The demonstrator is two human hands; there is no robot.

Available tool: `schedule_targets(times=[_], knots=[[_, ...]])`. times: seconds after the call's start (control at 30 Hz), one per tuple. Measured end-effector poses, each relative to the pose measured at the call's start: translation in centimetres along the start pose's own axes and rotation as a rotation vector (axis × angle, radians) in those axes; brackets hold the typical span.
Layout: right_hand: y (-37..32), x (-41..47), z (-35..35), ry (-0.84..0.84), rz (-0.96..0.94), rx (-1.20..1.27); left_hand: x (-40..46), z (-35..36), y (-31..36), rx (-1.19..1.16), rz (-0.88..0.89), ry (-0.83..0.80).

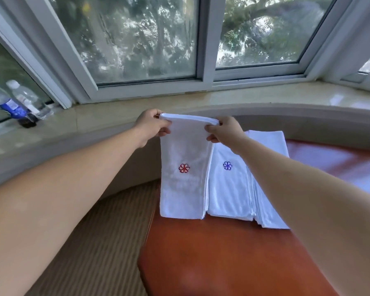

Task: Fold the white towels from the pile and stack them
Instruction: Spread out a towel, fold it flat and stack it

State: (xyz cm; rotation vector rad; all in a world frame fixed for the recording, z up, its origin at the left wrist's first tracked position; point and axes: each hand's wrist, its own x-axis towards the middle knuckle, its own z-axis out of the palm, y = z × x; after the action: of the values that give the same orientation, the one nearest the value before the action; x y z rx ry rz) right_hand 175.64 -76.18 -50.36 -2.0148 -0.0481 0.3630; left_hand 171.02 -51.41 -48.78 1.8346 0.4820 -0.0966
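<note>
Now mid-fold: red-emblem towel held up by its top folded edge, hanging as a long narrow strip, lower end touching or just above the near-left part of the desk; cannot tell which. Left hand pinching the top left corner, fingers curled round the cloth. Right hand pinching the top right corner likewise, thumb under, fingers over the fold.

Just beside it to the right: blue-emblem towel, folded and lying flat. Further white towels beneath and to its right, edges fanned rather than squared. No loose pile in view.

Judged step: lengthwise fold done, crosswise fold pending. Next move likely calls for lowering the strip flat, or halving it top to bottom, then laying it on the folded stack with edges aligned.

Edges and room: hanging strip overlapping the desk's left edge, striped carpet below; risk of cloth sliding off that side. Plenty of bare desk toward the viewer. Stone window sill close behind the hands; two water bottles well apart at far left.
</note>
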Motion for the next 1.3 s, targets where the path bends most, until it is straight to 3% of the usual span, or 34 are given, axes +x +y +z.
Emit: schedule_targets(times=[0.5, 0.8, 1.0, 1.17, 1.3], knots=[[10.9, 15.5, 4.3, 0.034, 0.219, 0.005, 17.6, 5.7, -8.7, 0.071, -0.123, -0.040], [15.4, 20.9, 6.6, 0.116, 0.224, -0.203, 24.3, 8.4, -13.8, 0.191, -0.192, -0.040], [18.4, 21.6, 7.8, 0.019, 0.407, -0.188, 25.9, 9.4, -17.0, 0.270, -0.278, -0.080], [18.3, 22.1, 7.9, 0.160, 0.310, -0.072, 26.4, 10.1, -17.6, 0.153, -0.253, -0.008], [18.9, 22.1, 8.5, 0.142, 0.270, -0.108, 26.4, 10.4, -18.0, 0.136, -0.283, 0.014]])
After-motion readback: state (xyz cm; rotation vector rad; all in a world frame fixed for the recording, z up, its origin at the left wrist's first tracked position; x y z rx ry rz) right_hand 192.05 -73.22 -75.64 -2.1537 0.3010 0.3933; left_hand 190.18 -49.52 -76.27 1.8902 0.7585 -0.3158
